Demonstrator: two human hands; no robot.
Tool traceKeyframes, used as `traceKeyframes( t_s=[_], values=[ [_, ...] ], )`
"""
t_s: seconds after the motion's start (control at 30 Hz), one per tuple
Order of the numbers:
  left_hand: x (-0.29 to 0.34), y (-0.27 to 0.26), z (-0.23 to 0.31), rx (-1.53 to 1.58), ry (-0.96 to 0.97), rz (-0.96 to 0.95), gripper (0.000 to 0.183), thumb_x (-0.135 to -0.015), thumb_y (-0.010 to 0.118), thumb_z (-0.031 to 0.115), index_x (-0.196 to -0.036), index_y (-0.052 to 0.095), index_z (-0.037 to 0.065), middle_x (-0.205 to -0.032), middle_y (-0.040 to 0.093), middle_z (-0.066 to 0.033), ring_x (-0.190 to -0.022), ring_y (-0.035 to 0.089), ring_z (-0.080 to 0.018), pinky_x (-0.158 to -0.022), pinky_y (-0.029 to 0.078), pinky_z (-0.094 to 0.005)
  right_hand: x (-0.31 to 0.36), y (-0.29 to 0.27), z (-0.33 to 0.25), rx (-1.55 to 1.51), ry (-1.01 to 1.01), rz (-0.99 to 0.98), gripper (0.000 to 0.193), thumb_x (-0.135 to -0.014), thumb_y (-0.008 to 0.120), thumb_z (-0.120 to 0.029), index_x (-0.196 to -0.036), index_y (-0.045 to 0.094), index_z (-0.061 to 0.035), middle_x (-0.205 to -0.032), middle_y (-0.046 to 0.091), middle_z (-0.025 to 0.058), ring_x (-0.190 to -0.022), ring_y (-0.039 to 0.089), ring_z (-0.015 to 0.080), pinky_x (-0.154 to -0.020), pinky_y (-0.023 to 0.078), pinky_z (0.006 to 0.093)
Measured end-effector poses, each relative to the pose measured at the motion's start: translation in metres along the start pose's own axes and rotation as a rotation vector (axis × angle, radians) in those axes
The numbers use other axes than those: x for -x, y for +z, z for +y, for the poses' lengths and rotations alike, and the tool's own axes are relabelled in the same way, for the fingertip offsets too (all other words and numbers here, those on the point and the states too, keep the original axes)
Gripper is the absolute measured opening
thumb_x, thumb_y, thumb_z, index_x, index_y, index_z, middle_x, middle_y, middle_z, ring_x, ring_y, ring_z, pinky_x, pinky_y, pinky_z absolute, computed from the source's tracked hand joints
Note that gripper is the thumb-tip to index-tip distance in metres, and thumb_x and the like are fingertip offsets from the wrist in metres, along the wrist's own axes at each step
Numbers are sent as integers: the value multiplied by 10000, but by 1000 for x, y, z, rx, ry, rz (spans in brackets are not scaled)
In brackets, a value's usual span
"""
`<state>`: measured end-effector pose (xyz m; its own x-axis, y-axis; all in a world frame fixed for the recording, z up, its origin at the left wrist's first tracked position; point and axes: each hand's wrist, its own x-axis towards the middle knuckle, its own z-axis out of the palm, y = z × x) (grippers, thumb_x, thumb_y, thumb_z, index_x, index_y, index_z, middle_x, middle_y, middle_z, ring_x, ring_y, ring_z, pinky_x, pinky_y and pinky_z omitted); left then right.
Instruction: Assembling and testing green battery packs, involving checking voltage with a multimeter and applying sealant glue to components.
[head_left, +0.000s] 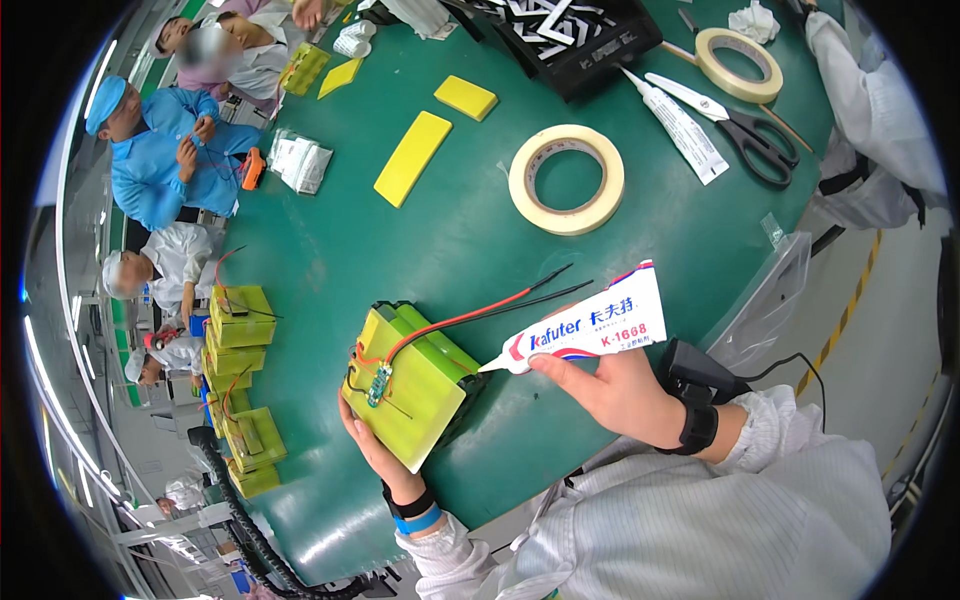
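My right hand (610, 392) grips a white glue tube (600, 322) with red and blue print. Its pointed nozzle tilts left and reaches the right side of a yellow-green battery pack (410, 420); whether it touches the pack I cannot tell. My left hand (375, 450) holds the pack from its near left side, fingers partly hidden behind it. On the pack's upper face sits a small green circuit board (379, 384) with thin wires. A red wire (460, 322) and a black wire run from the pack toward the far right, their ends loose above the green table.
A tape roll (520, 190) lies beyond the pack, with yellow pads (413, 160) farther left. Black scissors (755, 135), another glue tube (685, 130) and a second tape roll (708, 65) lie far right. Several battery packs (255, 437) line the left edge. Co-workers (165, 150) are at left.
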<state>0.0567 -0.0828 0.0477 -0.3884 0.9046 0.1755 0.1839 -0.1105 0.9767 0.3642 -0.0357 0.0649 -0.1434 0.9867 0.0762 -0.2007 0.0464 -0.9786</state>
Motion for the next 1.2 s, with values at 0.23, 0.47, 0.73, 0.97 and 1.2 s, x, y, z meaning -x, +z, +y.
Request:
traceKeyframes(
  t_s=[0.23,0.47,0.73,0.97,1.2],
  values=[
    [-1,0,-5,33,-44,11,602,-975,380,416,-1433,251,47,-1422,346,-154,-1269,425,-286,-1040,385,-407,-9,7,12,26,-78,64,191,-838,680,-141,-994,690,-31,-941,696,89,-812,656,236,-708,498,311],
    [-2,3,-5,78,-46,62,595,-946,406,365,-1425,239,55,-1425,327,-159,-1263,426,-316,-1035,409,-449,-18,4,14,15,33,-1,183,-825,698,-156,-966,712,-40,-928,707,85,-779,661,223,-675,495,305],
    [-3,12,0,98,-94,94,635,-903,458,416,-1411,268,86,-1423,337,-136,-1265,424,-306,-1037,407,-460,-20,1,9,24,117,-49,181,-829,695,-173,-978,717,-73,-961,699,63,-839,641,224,-773,480,330],
    [0,17,1,71,-122,163,623,-899,453,414,-1403,280,92,-1424,344,-119,-1265,421,-293,-1038,401,-461,-26,3,15,13,135,-91,195,-815,709,-129,-996,700,-57,-1000,666,70,-849,635,216,-722,489,307],
    [0,14,-1,90,-126,180,624,-895,457,409,-1405,279,95,-1427,343,-115,-1276,409,-292,-1042,396,-462,-27,1,14,77,56,-102,232,-775,751,-109,-994,690,-59,-1001,651,78,-854,640,208,-727,497,304]
  ],
)
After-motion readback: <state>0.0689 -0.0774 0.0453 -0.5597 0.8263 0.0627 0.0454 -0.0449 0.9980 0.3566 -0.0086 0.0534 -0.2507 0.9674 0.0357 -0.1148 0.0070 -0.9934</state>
